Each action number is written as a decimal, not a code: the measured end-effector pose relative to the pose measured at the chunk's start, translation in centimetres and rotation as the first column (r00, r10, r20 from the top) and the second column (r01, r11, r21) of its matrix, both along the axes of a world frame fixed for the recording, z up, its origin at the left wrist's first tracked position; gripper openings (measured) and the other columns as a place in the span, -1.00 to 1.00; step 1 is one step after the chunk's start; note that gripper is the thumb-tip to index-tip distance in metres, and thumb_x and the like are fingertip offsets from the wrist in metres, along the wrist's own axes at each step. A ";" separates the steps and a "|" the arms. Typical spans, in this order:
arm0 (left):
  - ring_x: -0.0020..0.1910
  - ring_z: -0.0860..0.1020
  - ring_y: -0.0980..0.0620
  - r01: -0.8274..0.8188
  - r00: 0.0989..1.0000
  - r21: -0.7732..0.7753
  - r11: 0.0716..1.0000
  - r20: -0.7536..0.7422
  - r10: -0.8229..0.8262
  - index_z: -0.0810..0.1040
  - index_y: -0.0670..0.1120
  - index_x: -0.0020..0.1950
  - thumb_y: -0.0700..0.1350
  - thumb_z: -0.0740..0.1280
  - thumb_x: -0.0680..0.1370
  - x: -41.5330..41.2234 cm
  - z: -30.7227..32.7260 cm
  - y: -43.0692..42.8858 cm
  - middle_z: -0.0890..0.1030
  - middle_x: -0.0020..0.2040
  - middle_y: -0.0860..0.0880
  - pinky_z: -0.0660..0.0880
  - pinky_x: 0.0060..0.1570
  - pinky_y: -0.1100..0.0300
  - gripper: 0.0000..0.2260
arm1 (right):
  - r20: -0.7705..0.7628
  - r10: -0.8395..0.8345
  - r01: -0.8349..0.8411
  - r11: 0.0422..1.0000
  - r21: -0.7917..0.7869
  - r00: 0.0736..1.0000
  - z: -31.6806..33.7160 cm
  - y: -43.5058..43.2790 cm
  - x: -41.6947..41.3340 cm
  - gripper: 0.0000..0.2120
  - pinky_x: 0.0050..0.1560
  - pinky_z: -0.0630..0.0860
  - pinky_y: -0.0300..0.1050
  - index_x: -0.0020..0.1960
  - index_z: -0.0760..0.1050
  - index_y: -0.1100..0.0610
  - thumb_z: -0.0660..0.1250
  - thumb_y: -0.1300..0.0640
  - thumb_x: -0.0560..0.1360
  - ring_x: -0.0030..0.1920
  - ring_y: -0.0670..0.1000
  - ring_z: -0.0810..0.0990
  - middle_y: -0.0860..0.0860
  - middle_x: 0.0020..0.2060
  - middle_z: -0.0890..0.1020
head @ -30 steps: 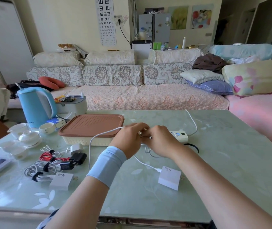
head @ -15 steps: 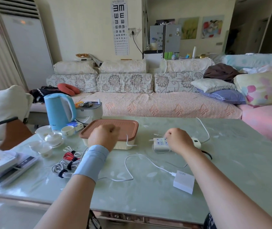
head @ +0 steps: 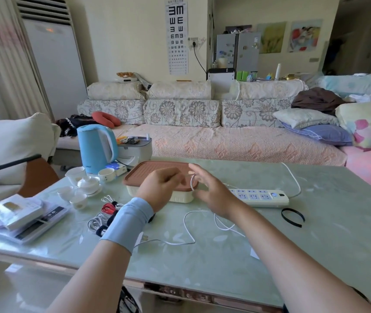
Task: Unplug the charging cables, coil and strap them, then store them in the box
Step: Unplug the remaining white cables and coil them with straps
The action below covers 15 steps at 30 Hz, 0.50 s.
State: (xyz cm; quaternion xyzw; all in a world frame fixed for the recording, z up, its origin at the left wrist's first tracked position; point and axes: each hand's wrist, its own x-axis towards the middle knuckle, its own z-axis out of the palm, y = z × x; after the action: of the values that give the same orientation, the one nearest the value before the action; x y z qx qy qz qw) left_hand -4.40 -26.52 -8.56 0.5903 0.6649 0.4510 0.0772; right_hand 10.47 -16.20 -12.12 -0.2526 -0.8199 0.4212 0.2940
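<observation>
- Living room with a long flowered sofa (head: 202, 114) behind a pale green tabletop (head: 225, 263); eye chart (head: 177, 37) on the far wall.
- Left hand (head: 161, 188), blue wristband (head: 127, 222) on the wrist, raised over mid-tabletop in front of the box; fingers curled together, apparently pinching a thin white cable (head: 191, 183); blurred, so not certain.
- Right hand (head: 211, 193) just beside it; fingers straight and spread apart, a small loop of the same cable hanging against them.
- Rest of the cable slack in loose curves on the tabletop beneath both hands; one end lying by the left wrist, toward the near edge.
- Box (head: 181, 198), cream with its brown lid on, toward the far edge, partly hidden behind the left hand.
- White power strip (head: 259, 196) flat just right of the box; own cord curving off toward the far edge.
- Black strap (head: 291, 216) in an open loop near the strip, further toward the right edge.
- Bundled cables (head: 100, 219) with black ties toward the left edge; blue kettle (head: 95, 147) and white teacups (head: 78, 199) near the far left corner.
</observation>
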 end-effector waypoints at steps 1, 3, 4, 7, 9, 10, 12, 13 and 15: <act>-0.40 0.35 0.10 -0.002 0.999 0.035 0.999 0.038 0.000 0.57 0.05 -0.30 0.06 0.20 0.45 0.1 0.1 0.0 0.42 -0.41 0.04 0.33 -0.27 0.12 -0.78 | -0.026 0.035 -0.036 0.999 -0.030 0.999 -0.4 -0.4 -0.3 -0.32 0.18 0.47 -0.12 0.49 0.28 -0.11 0.36 0.10 0.39 0.05 -0.06 0.60 -0.09 0.06 0.60; -0.41 0.35 0.08 -0.116 0.991 0.156 0.981 0.081 0.104 0.55 0.02 -0.31 0.05 0.20 0.47 -0.1 0.3 0.1 0.43 -0.43 0.04 0.34 -0.31 0.09 -0.77 | -0.007 0.066 -0.066 0.995 -0.071 0.998 -0.8 -0.3 -0.3 -0.46 -0.11 0.51 -0.13 0.40 0.37 -0.02 0.39 0.19 0.45 -0.27 -0.06 0.52 -0.09 -0.29 0.52; -0.43 0.35 0.07 -0.220 0.975 0.212 0.952 0.081 0.207 0.54 0.02 -0.30 0.05 0.19 0.49 -0.4 0.3 0.1 0.42 -0.45 0.03 0.34 -0.34 0.09 -0.76 | 0.048 0.069 -0.065 0.994 -0.089 0.996 -0.7 -0.1 0.0 -0.58 -0.22 0.48 -0.18 0.32 0.45 0.02 0.37 0.22 0.49 -0.36 -0.07 0.47 -0.09 -0.37 0.48; -0.35 0.43 -0.06 -0.513 0.850 0.289 0.808 0.041 0.525 0.51 0.02 -0.23 0.05 0.16 0.58 -1.7 0.1 0.0 0.45 -0.43 0.02 0.35 -0.33 0.11 -0.75 | 0.301 -0.010 0.015 1.000 -0.014 0.954 -0.6 1.1 1.1 -0.85 -0.24 0.43 -0.18 -0.01 0.64 0.10 0.30 0.09 0.57 -0.38 -0.07 0.49 -0.08 -0.40 0.58; -0.31 0.45 -0.15 -0.627 0.768 0.301 0.718 0.085 0.635 0.50 -0.02 -0.20 0.03 0.15 0.62 -2.3 -0.1 0.1 0.47 -0.39 -0.01 0.37 -0.31 0.10 -0.73 | 0.449 -0.116 0.100 0.993 0.060 0.886 -0.8 2.1 2.3 -0.72 -0.17 0.45 -0.15 -0.17 0.65 0.09 0.27 -0.01 0.59 -0.33 -0.05 0.56 -0.02 -0.34 0.68; -0.30 0.45 -0.17 -0.667 0.734 0.288 0.687 0.094 0.672 0.51 -0.04 -0.18 0.04 0.14 0.62 -2.7 -0.2 0.2 0.49 -0.38 -0.03 0.38 -0.30 0.09 -0.72 | 0.489 -0.138 0.126 0.990 0.058 0.861 -0.8 2.5 2.9 -0.69 -0.16 0.46 -0.15 -0.21 0.64 0.08 0.26 -0.03 0.59 -0.32 -0.05 0.57 0.00 -0.33 0.70; -0.28 0.46 -0.18 -0.706 0.686 0.279 0.651 0.038 0.727 0.52 -0.06 -0.16 0.04 0.13 0.63 -3.1 -0.6 0.5 0.51 -0.34 -0.05 0.36 -0.32 0.11 -0.70 | 0.543 -0.161 0.154 0.986 0.059 0.824 -0.8 2.9 3.8 -0.64 -0.15 0.48 -0.13 -0.26 0.62 0.06 0.23 -0.08 0.60 -0.34 -0.03 0.57 0.00 -0.38 0.68; -0.28 0.46 -0.18 -0.705 0.674 0.304 0.641 0.003 0.739 0.52 -0.07 -0.17 0.02 0.13 0.63 -3.4 -0.9 0.7 0.52 -0.33 -0.07 0.33 -0.34 0.12 -0.71 | 0.558 -0.195 0.170 0.981 0.098 0.806 -0.6 3.1 4.0 -0.61 -0.14 0.49 -0.11 -0.27 0.61 0.05 0.22 -0.11 0.60 -0.34 -0.01 0.57 0.00 -0.40 0.65; -0.22 0.45 -0.17 -0.689 0.656 0.341 0.640 -0.082 0.750 0.56 -0.11 -0.18 -0.04 0.17 0.62 -3.8 -1.6 1.0 0.57 -0.26 -0.10 0.29 -0.33 0.13 -0.73 | 0.530 -0.256 0.187 0.966 0.180 0.808 -0.1 3.0 3.7 -0.59 -0.17 0.43 -0.11 -0.28 0.59 0.04 0.18 -0.14 0.61 -0.27 0.03 0.56 0.00 -0.36 0.59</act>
State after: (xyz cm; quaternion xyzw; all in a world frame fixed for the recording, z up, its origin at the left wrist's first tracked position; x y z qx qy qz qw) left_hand -8.24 -25.48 -10.13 0.3243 0.7787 0.4661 -0.2667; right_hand 14.20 -13.23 -12.22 -0.4388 -0.8580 0.2443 0.1080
